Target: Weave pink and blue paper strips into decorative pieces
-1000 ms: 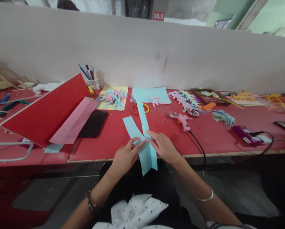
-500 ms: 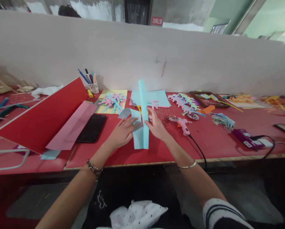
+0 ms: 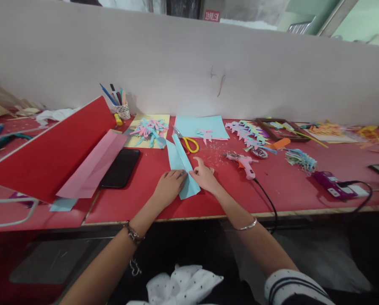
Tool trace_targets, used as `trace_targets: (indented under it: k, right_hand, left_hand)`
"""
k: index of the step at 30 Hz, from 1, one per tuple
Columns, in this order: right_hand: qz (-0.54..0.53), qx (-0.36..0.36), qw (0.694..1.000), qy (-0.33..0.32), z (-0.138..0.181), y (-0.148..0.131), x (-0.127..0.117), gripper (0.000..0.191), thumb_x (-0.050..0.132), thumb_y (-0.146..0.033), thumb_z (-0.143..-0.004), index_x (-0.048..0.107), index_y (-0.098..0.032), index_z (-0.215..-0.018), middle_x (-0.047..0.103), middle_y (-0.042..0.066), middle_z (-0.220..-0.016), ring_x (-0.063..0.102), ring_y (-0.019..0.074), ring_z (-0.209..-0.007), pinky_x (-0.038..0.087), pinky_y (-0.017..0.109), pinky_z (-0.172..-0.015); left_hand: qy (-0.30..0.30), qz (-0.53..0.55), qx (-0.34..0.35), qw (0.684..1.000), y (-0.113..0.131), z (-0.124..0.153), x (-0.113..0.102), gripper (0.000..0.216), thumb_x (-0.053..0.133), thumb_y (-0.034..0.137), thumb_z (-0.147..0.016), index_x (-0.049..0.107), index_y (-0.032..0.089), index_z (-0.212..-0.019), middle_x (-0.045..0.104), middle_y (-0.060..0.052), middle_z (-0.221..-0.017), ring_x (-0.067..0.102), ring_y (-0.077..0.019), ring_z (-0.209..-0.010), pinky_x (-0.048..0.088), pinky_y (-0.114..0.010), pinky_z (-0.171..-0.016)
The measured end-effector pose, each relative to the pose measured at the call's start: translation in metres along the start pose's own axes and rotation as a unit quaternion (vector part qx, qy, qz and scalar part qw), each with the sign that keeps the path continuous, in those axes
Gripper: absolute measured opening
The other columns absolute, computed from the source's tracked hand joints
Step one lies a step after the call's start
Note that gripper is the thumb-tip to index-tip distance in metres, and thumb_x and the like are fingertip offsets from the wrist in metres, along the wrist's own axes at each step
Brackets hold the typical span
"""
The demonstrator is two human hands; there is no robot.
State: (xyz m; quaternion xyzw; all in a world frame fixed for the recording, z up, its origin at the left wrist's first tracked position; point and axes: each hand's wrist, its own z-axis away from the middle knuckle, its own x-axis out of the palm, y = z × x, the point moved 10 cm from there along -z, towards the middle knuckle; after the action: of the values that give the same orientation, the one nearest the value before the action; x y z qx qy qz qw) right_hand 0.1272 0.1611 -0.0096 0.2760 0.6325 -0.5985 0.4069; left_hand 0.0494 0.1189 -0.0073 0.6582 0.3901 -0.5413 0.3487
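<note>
— Where is the blue paper strip (image 3: pixel 180 163) right now?

— Lying flat on the red table (image 3: pixel 287 186), near its front edge, slanting away toward the yellow-handled scissors (image 3: pixel 186 143). It is long and narrow, apparently doubled lengthwise, with an angled near end.

— And the hands?

— The left hand (image 3: pixel 169 186) has its fingers curled down onto the strip's near part. Whether that grip pinches an edge or only pins the paper, I can't tell. The right hand (image 3: pixel 204 178) lies spread and flat, its grip around nothing, fingertips touching the strip's right edge.

— What might go wrong?

— The paper looks thin and smooth, and so does the table, so uneven pressure could make it skid or crease crooked. The layers could also slip out of line.

— Anything nearby to worry about?

— The glue gun (image 3: pixel 242 162) sits just right of the right hand, its black cord trailing over the table edge, and a wrist catching the cord could drag it. Paper crumbs litter that patch, and one under the strip would leave a bump. The glossy black phone (image 3: pixel 121 167) and the pink sheet (image 3: pixel 92 167) lie well to the left.
</note>
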Motion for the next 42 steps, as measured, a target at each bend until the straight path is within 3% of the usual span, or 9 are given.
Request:
trace_targets:
  k: [6, 13, 21, 32, 42]
  right_hand:
    - [0.036, 0.010, 0.999, 0.006, 0.005, -0.001, 0.006, 0.041, 0.038, -0.017, -0.080, 0.037, -0.014, -0.121, 0.065, 0.001, -0.073, 0.057, 0.0183, -0.085, 0.025, 0.036, -0.084]
    - [0.095, 0.010, 0.995, 0.032, 0.011, -0.001, 0.007, 0.038, 0.033, -0.017, -0.082, 0.040, -0.016, -0.119, 0.066, 0.005, -0.075, 0.059, 0.0204, -0.081, 0.023, 0.035, -0.080]
    - [0.104, 0.013, 0.994, 0.025, 0.012, 0.004, 0.005, 0.040, 0.034, -0.019, -0.084, 0.035, -0.016, -0.124, 0.066, 0.004, -0.074, 0.059, 0.0191, -0.079, 0.021, 0.033, -0.080]
    - [0.186, -0.029, 0.982, 0.027, 0.016, -0.001, 0.005, 0.041, 0.035, -0.017, -0.084, 0.035, -0.012, -0.125, 0.066, 0.006, -0.072, 0.059, 0.0169, -0.067, 0.018, 0.033, -0.080]
    - [0.146, -0.039, 0.988, 0.016, 0.017, 0.003, 0.002, 0.044, 0.034, -0.014, -0.083, 0.032, -0.013, -0.127, 0.063, 0.003, -0.072, 0.057, 0.0161, -0.069, 0.021, 0.033, -0.083]
  left_hand:
    - [0.014, -0.003, -0.006, 1.000, 0.005, 0.007, -0.001, 0.038, 0.035, 0.024, -0.085, 0.046, 0.017, -0.120, 0.054, -0.006, -0.121, 0.047, -0.0184, -0.110, 0.040, -0.031, -0.091]
    - [-0.002, -0.010, -0.034, 0.999, 0.008, 0.009, 0.002, 0.040, 0.030, 0.023, -0.086, 0.045, 0.021, -0.123, 0.048, -0.005, -0.128, 0.042, -0.0228, -0.116, 0.039, -0.039, -0.093]
    - [-0.051, 0.004, -0.047, 0.998, 0.006, 0.014, 0.010, 0.043, 0.029, 0.031, -0.087, 0.037, 0.024, -0.128, 0.036, -0.004, -0.136, 0.032, -0.0222, -0.125, 0.031, -0.042, -0.099]
    - [-0.040, -0.018, -0.044, 0.998, 0.002, 0.019, 0.011, 0.043, 0.027, 0.033, -0.087, 0.035, 0.027, -0.129, 0.035, -0.003, -0.136, 0.032, -0.0194, -0.125, 0.031, -0.040, -0.099]
    - [-0.048, -0.002, -0.017, 0.999, -0.010, 0.039, 0.009, 0.044, 0.028, 0.035, -0.087, 0.034, 0.026, -0.130, 0.034, -0.004, -0.137, 0.031, -0.0211, -0.126, 0.029, -0.044, -0.100]
